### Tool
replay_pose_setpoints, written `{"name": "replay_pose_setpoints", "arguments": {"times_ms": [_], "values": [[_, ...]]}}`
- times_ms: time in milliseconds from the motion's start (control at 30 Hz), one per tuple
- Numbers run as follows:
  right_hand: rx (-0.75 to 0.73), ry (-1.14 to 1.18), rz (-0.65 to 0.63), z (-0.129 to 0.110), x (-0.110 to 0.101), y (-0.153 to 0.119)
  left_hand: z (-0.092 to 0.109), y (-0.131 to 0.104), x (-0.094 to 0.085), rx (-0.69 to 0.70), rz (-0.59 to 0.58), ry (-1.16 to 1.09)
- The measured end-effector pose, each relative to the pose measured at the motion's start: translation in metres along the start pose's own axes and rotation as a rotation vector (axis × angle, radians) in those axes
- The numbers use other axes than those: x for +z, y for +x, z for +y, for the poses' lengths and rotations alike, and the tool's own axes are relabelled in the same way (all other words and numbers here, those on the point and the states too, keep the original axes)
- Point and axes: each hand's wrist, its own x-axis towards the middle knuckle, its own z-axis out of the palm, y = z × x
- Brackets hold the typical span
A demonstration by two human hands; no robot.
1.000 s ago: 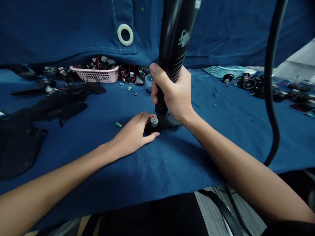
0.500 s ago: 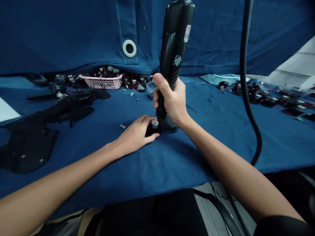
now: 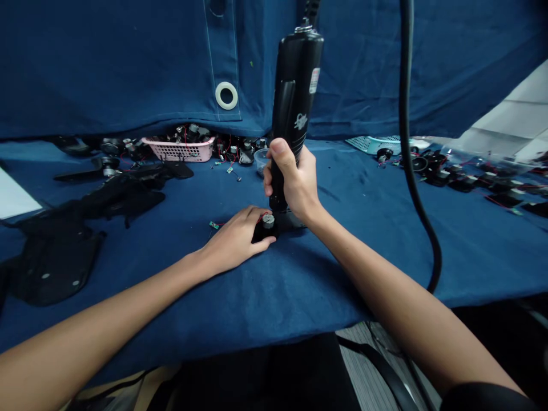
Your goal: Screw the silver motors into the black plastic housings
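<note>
My right hand [image 3: 295,177] is wrapped round a black corded electric screwdriver [image 3: 295,85], held nearly upright with its lower end down. That end is over the far side of a black part with a silver motor [image 3: 268,221]; whether the tip touches it I cannot tell. My left hand [image 3: 240,237] grips this motor part from the left, thumb on the near side and fingers on the far side, against the blue cloth. A small green circuit board [image 3: 213,225] on a red wire lies left of my fingers. A dark flat piece extends to the right under my right hand.
Black moulded parts [image 3: 55,251] lie on the left. A pink basket [image 3: 180,150] of motor parts stands at the back, with a clear cup [image 3: 261,160] near it. Further right are a teal basket [image 3: 372,144] and several wired motor parts [image 3: 466,181]. A thick black cable [image 3: 413,160] hangs at right.
The screwdriver and my right hand sit slightly lower and further left in view, its top and cord now showing. The view has shifted a little. My left hand keeps its grip.
</note>
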Motion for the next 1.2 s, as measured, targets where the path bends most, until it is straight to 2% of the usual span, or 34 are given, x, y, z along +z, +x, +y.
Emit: {"name": "replay_pose_setpoints", "arguments": {"times_ms": [600,800,1200], "values": [[-0.033,0.046,-0.010,0.003,0.000,0.000,0.001,-0.001,-0.001,0.030,0.002,0.020],[-0.074,0.043,-0.076,0.009,-0.004,0.005,0.000,-0.001,0.000,0.021,0.004,0.033],[-0.073,-0.006,-0.105,0.008,-0.005,0.005,0.000,0.000,0.000,0.019,-0.005,0.042]]}}
